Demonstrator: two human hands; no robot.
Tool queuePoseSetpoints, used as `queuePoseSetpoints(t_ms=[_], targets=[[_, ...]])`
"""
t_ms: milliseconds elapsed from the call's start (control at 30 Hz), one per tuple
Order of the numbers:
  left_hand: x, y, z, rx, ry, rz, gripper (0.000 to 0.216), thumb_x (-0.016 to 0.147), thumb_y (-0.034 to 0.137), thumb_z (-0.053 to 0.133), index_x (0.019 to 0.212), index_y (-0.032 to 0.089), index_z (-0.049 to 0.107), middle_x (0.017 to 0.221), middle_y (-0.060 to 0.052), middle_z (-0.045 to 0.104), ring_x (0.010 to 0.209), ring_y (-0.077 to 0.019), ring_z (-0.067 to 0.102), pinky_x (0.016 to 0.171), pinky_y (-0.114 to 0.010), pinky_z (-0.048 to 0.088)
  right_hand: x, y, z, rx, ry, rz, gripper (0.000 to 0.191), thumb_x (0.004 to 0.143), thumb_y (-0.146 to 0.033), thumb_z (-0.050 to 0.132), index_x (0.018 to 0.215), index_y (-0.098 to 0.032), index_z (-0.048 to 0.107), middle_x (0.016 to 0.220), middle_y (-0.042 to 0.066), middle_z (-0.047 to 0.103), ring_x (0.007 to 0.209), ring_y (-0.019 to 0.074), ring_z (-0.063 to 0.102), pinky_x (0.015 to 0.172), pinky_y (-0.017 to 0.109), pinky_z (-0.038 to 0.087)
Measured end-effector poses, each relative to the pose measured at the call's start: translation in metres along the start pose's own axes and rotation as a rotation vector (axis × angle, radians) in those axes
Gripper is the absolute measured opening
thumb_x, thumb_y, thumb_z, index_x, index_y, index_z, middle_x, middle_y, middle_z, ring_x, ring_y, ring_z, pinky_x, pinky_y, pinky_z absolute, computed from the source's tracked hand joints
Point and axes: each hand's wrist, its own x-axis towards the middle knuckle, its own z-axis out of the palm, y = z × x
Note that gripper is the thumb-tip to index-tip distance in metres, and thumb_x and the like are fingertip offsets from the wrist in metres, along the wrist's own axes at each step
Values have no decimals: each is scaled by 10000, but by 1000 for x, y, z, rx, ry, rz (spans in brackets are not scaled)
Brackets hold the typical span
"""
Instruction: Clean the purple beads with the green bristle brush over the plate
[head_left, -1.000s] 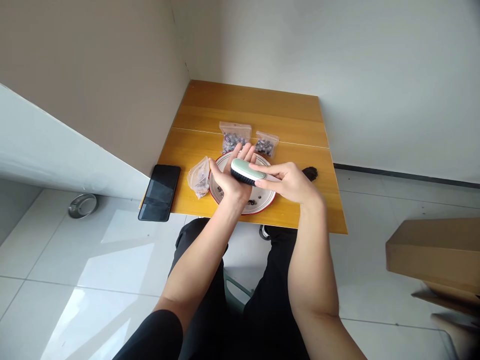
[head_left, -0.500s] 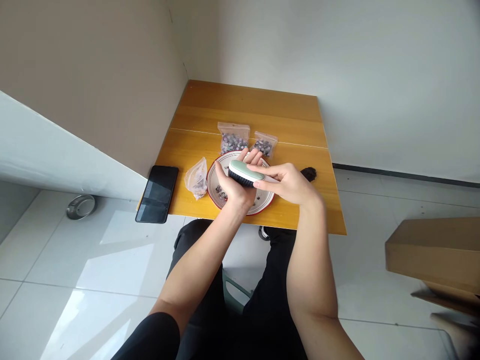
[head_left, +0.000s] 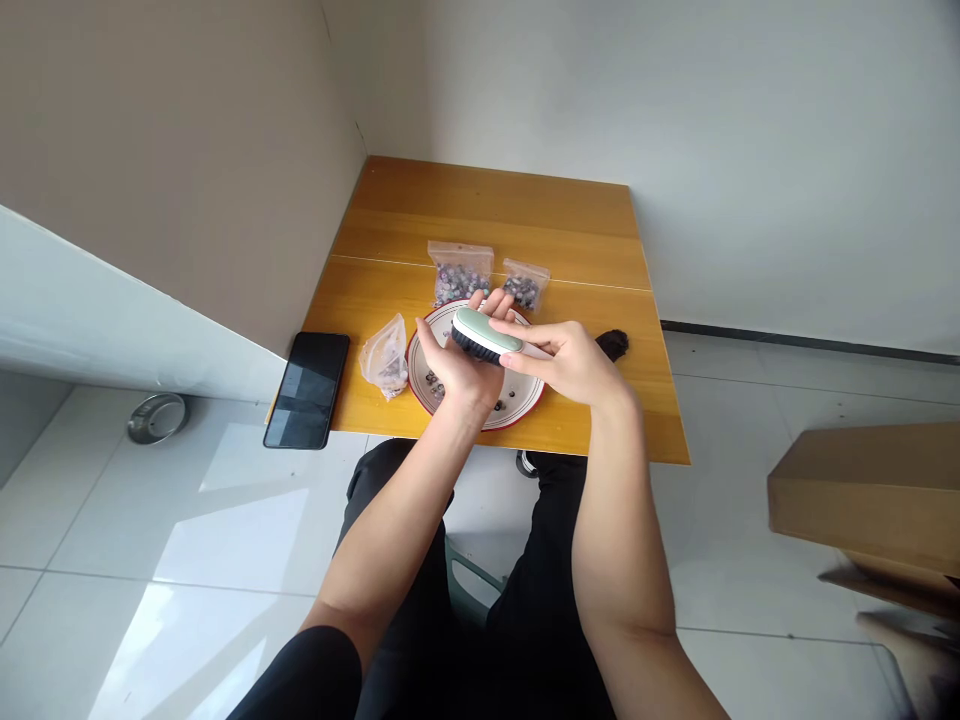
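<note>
Head view: we look down at our two hands over a wooden surface (head_left: 480, 210). Our left hand (head_left: 459, 370) is cupped with the palm up, and it has hold of a green and white brush (head_left: 480, 332). The brush lies long ways from left to right, tipped a little, with its dark bristles facing down toward that palm. Our right hand (head_left: 574, 362) is open, and its fingers (head_left: 536, 335) reach in to touch the brush's right end. Below the brush is a plate with a red rim (head_left: 517, 424), with small dark beads (head_left: 499, 402) on it. Behind the plate are a big bag of beads (head_left: 460, 275) and a small bag of beads (head_left: 523, 288). A crumpled bag (head_left: 385, 358) and a black phone (head_left: 306, 390) lie to the left. A steel bowl (head_left: 157, 418) sits on the floor, and a cardboard box (head_left: 870, 495) is at the right.
</note>
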Motion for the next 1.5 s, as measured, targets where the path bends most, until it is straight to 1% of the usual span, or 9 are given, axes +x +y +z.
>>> queuePoseSetpoints(t_ms=[200,400,600,767,967,1133,1233,1367,1500], targets=[[0,0,1,0,8,-7,824,929,761,203,1306,131,577,1411,-179,626,1425,-304,521,1181,-426,428,-1,3,-2,-12,-74,53,486,807,-405,776,1286,-398,690,1243,-56,745,1191,286,677,1149,498,462],[0,-2,1,0,-16,0,825,930,756,208,1285,104,570,1429,-203,603,1408,-318,537,1172,-433,437,0,3,-1,23,-1,-16,481,835,-355,758,1308,-372,675,1417,-60,633,1430,272,499,1250,459,336],[0,2,3,-7,-3,1,810,935,750,214,1339,135,551,1427,-171,615,1421,-310,526,1184,-434,423,-1,3,1,47,-52,-16,490,791,-360,796,1272,-351,706,1343,-45,687,1354,305,576,1213,485,400],[-1,1,6,-19,-13,12,793,943,741,199,1355,160,549,1439,-156,610,1410,-315,537,1180,-462,426,1,4,2,24,34,-51,476,829,-333,761,1298,-354,685,1423,-58,624,1434,265,492,1259,454,326],[-2,-2,5,7,-13,-13,845,932,761,208,1345,113,557,1437,-182,607,1444,-323,497,1202,-452,407,-1,6,-2,69,-47,-19,483,800,-333,791,1276,-342,706,1356,-42,681,1352,281,578,1218,457,396],[-2,0,8,-10,-52,-9,826,946,740,168,1371,141,545,1448,-161,603,1440,-322,502,1200,-471,407,1,4,2,39,43,-58,470,824,-326,763,1288,-345,695,1399,-47,647,1387,277,546,1231,464,375],[-3,5,8,-9,-51,0,822,946,752,167,1375,157,538,1467,-150,587,1458,-330,478,1196,-497,405,-3,4,-3,37,37,-54,469,822,-318,765,1285,-352,695,1413,-54,635,1429,272,497,1241,450,362],[-3,2,7,-9,-40,-18,839,936,767,181,1353,144,558,1460,-160,591,1459,-339,474,1201,-486,401,-5,3,-4,41,-24,-10,472,804,-341,786,1269,-352,709,1360,-51,672,1351,284,581,1208,465,413],[-4,-2,7,-11,-45,-33,848,934,758,178,1329,122,575,1425,-177,616,1441,-338,497,1196,-472,411,0,4,2,27,45,-43,467,822,-334,766,1284,-333,702,1385,-42,653,1360,283,573,1214,458,403]])
